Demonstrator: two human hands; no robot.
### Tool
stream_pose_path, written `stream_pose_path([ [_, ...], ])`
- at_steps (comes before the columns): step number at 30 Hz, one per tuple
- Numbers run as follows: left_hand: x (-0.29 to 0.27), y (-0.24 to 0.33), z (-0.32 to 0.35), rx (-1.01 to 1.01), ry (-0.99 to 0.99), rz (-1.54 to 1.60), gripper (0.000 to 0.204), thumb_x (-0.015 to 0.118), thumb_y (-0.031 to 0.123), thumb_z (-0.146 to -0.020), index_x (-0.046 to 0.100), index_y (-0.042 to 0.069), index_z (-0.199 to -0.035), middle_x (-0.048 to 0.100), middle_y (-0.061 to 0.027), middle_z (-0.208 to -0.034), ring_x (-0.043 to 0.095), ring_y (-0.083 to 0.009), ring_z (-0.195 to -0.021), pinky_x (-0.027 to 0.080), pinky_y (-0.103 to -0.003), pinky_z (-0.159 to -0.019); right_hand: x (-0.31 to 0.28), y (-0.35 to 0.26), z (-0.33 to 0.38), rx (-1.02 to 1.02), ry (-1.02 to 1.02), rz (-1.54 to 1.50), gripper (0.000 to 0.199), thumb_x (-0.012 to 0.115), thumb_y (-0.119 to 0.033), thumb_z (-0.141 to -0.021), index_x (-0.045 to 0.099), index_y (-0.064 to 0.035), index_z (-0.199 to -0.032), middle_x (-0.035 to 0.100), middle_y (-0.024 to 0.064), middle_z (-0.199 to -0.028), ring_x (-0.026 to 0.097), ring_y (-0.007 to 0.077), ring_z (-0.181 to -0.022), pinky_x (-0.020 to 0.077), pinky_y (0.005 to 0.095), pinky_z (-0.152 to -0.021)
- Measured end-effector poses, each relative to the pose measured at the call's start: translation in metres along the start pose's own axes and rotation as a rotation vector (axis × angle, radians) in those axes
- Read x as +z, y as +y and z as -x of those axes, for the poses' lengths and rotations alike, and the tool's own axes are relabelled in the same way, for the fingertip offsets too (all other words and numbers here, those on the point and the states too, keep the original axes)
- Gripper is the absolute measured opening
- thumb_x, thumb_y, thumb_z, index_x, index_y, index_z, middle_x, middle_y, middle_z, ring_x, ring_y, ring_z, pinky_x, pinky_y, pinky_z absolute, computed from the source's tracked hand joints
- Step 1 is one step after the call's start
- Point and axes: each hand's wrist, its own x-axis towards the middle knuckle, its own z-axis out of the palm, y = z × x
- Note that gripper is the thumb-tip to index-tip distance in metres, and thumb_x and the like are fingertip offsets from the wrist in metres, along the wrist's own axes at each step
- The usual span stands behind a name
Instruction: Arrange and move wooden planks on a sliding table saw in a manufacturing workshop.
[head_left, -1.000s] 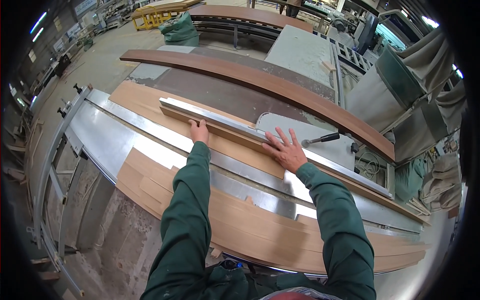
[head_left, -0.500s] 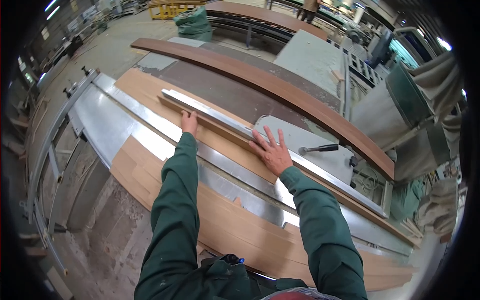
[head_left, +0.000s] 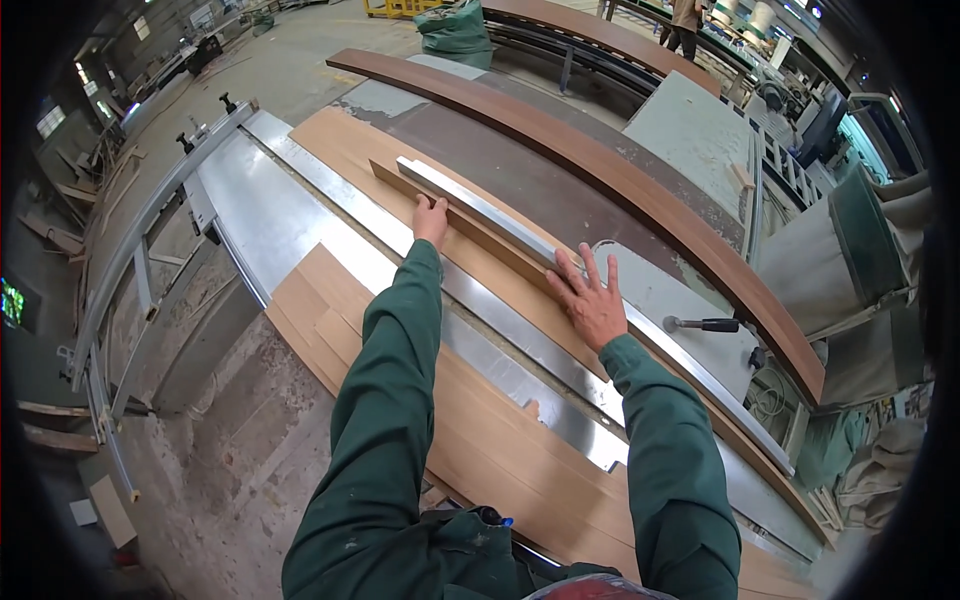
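Observation:
A long narrow wooden strip (head_left: 478, 236) lies along the metal fence rail (head_left: 478, 209) of a sliding table saw. My left hand (head_left: 431, 219) rests on the strip's near edge, fingers pressed down. My right hand (head_left: 590, 301) lies flat with fingers spread on the strip farther right, against the rail. A wide light-brown board (head_left: 340, 150) sits under the strip. Both sleeves are dark green.
A second light board (head_left: 480, 440) lies across the steel sliding table (head_left: 270, 215) near me. A black-handled lever (head_left: 705, 324) sits right of my right hand. A long curved dark-brown panel (head_left: 640, 190) runs behind. A person stands far back. Concrete floor at left.
Both hands have slid along the strip and rail, staying pressed on it; the view has shifted slightly left and closer.

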Motion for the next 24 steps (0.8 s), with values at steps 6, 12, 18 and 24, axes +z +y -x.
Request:
stream_pose_path([
  [6, 0.005, 0.026, 0.015, -0.029, -0.138, 0.110, 0.065, 0.056, 0.024, -0.093, 0.029, -0.010, -0.142, 0.050, -0.0236, -0.134, 0.051, -0.0314, -0.119, 0.039, -0.034, -0.101, 0.006, -0.002, -0.014, 0.021, -0.046, 0.030, 0.055, 0.051, -0.023, -0.090, 0.042, -0.0280, -0.144, 0.014, -0.0035, -0.160, 0.013, 0.0312, -0.147, 0.0140, 0.0634, -0.114],
  [12, 0.018, 0.030, 0.045, -0.017, 0.008, -0.004, 0.067, 0.047, 0.032, -0.095, 0.028, -0.009, -0.144, 0.050, -0.0292, -0.133, 0.050, -0.0387, -0.122, 0.038, -0.037, -0.103, 0.000, -0.010, -0.033, 0.005, -0.021, 0.009, 0.054, 0.049, -0.024, -0.092, 0.039, -0.0297, -0.145, 0.014, -0.0040, -0.160, 0.015, 0.0318, -0.146, 0.0140, 0.0641, -0.114],
  [18, 0.093, 0.036, 0.202, -0.040, -0.229, 0.099, 0.077, 0.054, 0.030, -0.090, 0.021, -0.013, -0.144, 0.045, -0.0312, -0.138, 0.047, -0.0379, -0.128, 0.037, -0.036, -0.105, 0.006, 0.003, -0.017, 0.031, -0.020, 0.080, 0.055, 0.048, -0.023, -0.092, 0.038, -0.0305, -0.146, 0.013, -0.0046, -0.160, 0.014, 0.0322, -0.146, 0.0124, 0.0642, -0.114],
  [24, 0.099, 0.015, 0.206, -0.201, -0.167, 0.240, 0.071, 0.054, 0.023, -0.091, 0.023, -0.009, -0.146, 0.046, -0.0279, -0.139, 0.050, -0.0346, -0.125, 0.040, -0.034, -0.103, 0.013, -0.008, -0.015, 0.029, 0.016, 0.004, 0.056, 0.049, -0.021, -0.091, 0.038, -0.0300, -0.145, 0.014, -0.0031, -0.160, 0.015, 0.0328, -0.146, 0.0125, 0.0635, -0.114],
])
